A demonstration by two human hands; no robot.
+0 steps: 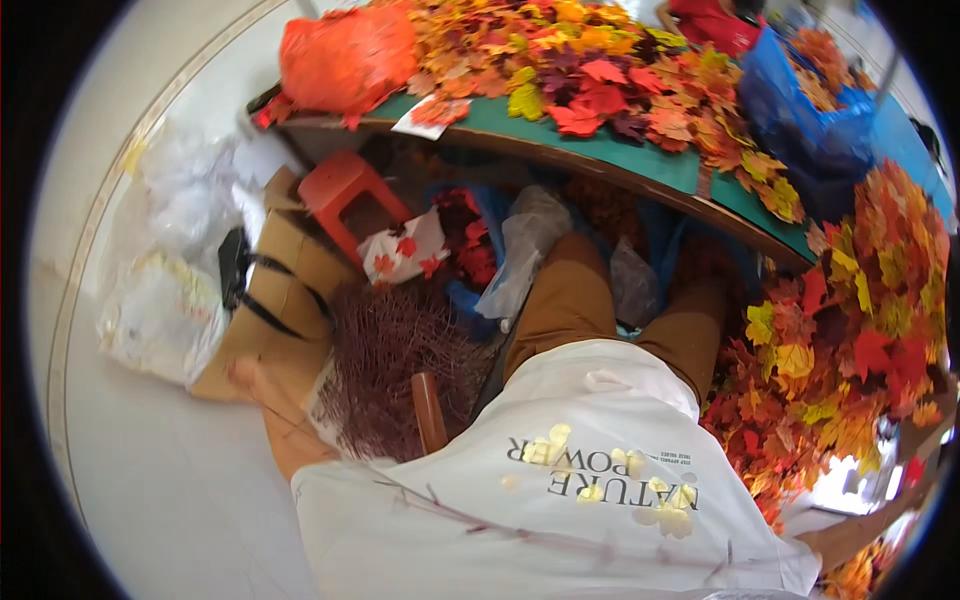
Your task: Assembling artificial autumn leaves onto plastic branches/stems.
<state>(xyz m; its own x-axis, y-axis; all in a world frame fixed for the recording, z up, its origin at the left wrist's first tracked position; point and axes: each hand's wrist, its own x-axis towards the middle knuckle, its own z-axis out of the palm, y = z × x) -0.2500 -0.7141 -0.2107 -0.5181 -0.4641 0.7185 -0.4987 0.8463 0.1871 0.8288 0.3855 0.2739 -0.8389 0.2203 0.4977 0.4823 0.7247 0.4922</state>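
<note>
My left hand (245, 376) is out to the left, beside a brown cardboard box (285, 300) with black straps; its fingers are smeared, so I cannot tell whether it holds anything. A thin dark twig (480, 522) with side shoots lies across the front of my white shirt. Close to my left forearm stands a thick bundle of dark reddish-brown twigs (390, 350). On the right, my right forearm (865, 532) stretches toward a big heap of artificial autumn leaves (830, 370). My right hand is at the picture's dim rim, its fingers not readable.
A green-topped table (590, 143) ahead carries artificial leaves (560, 50), an orange-red bag (345, 60) and a blue bag (805, 130). Beneath are a red stool (350, 195) and red leaves (465, 235). Clear plastic bags (165, 310) lie left. Another person's red sleeve (715, 25) shows beyond.
</note>
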